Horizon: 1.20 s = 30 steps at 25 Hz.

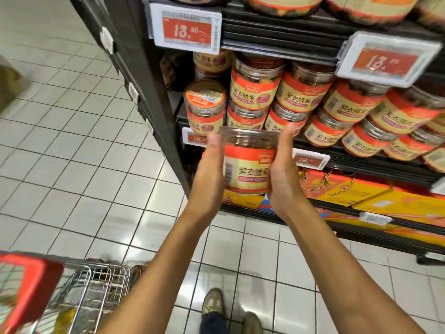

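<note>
Clear-topped jar point(248, 169), orange-cream label, clamped between left grip point(212, 165) and right grip point(283, 165). Stocked shelf point(277, 37) at 1 o'clock; white tiled floor point(72, 153).

Bare forearms point(154, 273), left hand point(209, 169) and right hand point(283, 169); below, dark blue trouser leg point(213, 324) and worn khaki shoes point(213, 302).

Upper right of the frame: you see stacked jars point(255, 92) with red-and-cream labels on dark shelving point(277, 34), with red price tags point(187, 28) clipped to the shelf edges. Yellow-and-red boxes point(375, 191) lie on the tier below. At lower left, a wire cart point(96, 285) stands on the white tiled floor point(72, 165).
</note>
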Tool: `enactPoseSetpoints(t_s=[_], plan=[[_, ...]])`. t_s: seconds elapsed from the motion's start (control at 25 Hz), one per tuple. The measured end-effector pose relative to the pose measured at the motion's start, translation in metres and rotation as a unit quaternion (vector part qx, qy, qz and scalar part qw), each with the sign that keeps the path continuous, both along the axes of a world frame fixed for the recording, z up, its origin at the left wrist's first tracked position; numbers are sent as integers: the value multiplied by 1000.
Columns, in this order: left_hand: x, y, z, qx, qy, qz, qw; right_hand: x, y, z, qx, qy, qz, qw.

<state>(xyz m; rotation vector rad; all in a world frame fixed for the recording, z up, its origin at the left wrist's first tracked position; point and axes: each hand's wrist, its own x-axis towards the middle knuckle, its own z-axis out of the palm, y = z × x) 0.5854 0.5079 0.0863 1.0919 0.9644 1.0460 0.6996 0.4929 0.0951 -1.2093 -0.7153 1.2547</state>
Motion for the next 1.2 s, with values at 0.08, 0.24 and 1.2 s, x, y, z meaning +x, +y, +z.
enactPoseSetpoints(t_s=[0.08, 0.24, 1.2], plan=[[-3, -1, 3, 20, -1, 20, 1000, -13, 2, 6, 45, -18, 52, 997], [-22, 8, -5, -67, -56, 45, 995, -11, -5, 7, 29, -47, 68, 996], [-25, 95, -12, 127, -11, 66, 990, -32, 65, -12, 84, -305, -13, 949]])
